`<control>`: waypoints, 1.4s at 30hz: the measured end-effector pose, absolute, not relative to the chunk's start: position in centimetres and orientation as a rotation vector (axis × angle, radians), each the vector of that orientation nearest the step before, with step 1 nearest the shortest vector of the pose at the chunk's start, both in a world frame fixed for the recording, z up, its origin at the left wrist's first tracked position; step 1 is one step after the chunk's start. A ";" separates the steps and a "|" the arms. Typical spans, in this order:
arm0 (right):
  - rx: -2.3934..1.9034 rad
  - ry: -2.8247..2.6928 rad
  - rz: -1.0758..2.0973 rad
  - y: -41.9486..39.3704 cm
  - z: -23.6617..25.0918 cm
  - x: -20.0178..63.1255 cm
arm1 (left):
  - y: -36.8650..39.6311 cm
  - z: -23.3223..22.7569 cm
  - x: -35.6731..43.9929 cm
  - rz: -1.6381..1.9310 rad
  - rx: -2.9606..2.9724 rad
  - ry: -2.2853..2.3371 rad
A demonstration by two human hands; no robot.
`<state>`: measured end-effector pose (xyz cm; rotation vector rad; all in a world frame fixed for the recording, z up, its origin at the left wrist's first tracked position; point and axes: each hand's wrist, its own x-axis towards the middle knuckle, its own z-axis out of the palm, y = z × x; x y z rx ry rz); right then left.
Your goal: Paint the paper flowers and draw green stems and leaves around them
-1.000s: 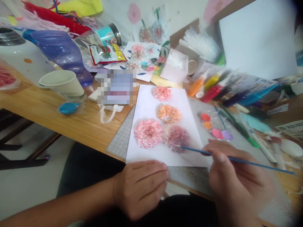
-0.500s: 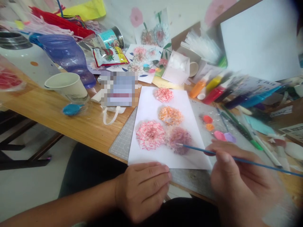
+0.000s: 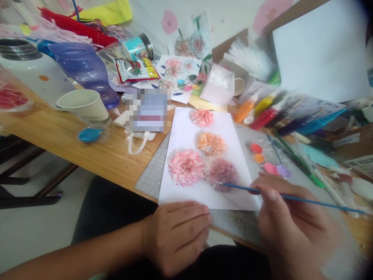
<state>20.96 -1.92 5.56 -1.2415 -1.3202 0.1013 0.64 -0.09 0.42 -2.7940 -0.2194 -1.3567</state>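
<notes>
My right hand (image 3: 294, 210) is closed in a pinch around a thin blue paintbrush (image 3: 239, 187). The brush tip lies over the lower left part of a mauve flower (image 3: 223, 171) on a white sheet of paper (image 3: 180, 124); whether it touches is hard to tell. Three more flowers fill the sheet: a pink one (image 3: 186, 167) beside the mauve, an orange one (image 3: 211, 143) above, and a coral one (image 3: 202, 117) at the top. At the sheet's near edge my left hand (image 3: 183, 229) rests flat, fingers stretched out side by side, holding nothing. A grey cutting mat (image 3: 148, 177) is under the paper.
Red, orange, pink and lilac paint blobs (image 3: 271, 168) lie right of the sheet. Paint bottles (image 3: 262, 116) stand or lean behind them. To the left are a paper cup (image 3: 84, 105), a blue lump in clear wrap (image 3: 89, 135) and a white bottle (image 3: 35, 74).
The brush tip has shifted slightly left and down across the mauve flower, with my right hand following a little. My left hand stays at the paper's edge.
</notes>
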 end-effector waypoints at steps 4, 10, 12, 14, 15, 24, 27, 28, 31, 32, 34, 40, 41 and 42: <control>-1.218 -1.321 0.070 -1.8 5.7 20.6 | -0.1 0.6 0.7 -1.372 -2.786 -0.222; -1.284 -1.361 0.043 -2.0 5.9 20.6 | 0.1 0.6 0.8 -1.370 -2.790 -0.217; -1.279 -1.370 0.028 -1.8 5.9 20.6 | 0.1 0.5 0.8 -1.370 -2.783 -0.218; -1.254 -1.350 0.003 -1.5 6.0 20.4 | 0.0 0.4 0.8 -1.373 -2.777 -0.218; -1.243 -1.337 -0.016 -1.3 6.1 20.2 | 0.0 0.4 0.8 -1.375 -2.778 -0.216; -1.251 -1.338 -0.037 -0.6 6.5 19.9 | 0.0 0.6 0.7 -1.371 -2.792 -0.187; -1.268 -1.299 -0.046 -0.5 6.6 20.0 | 0.0 0.6 0.7 -1.373 -2.785 -0.186; -1.273 -1.272 -0.051 -0.4 6.6 20.1 | 0.0 0.6 0.7 -1.372 -2.785 -0.183; -1.282 -1.228 -0.015 -0.2 6.5 20.3 | 0.1 0.6 0.7 -1.379 -2.782 -0.179; -1.295 -1.233 -0.001 -0.1 6.5 20.3 | 0.1 0.6 0.7 -1.381 -2.782 -0.181; -1.342 -1.255 0.004 0.1 6.4 20.5 | 0.2 0.6 0.7 -1.383 -2.783 -0.184; -1.423 -1.198 -0.002 0.4 7.0 20.6 | 0.1 0.5 0.8 -1.401 -2.776 -0.187; -1.453 -1.214 0.007 0.4 7.2 20.6 | 0.0 0.5 0.9 -1.408 -2.773 -0.194; -1.499 -1.246 0.016 0.4 7.3 20.7 | 0.0 0.5 0.9 -1.409 -2.771 -0.201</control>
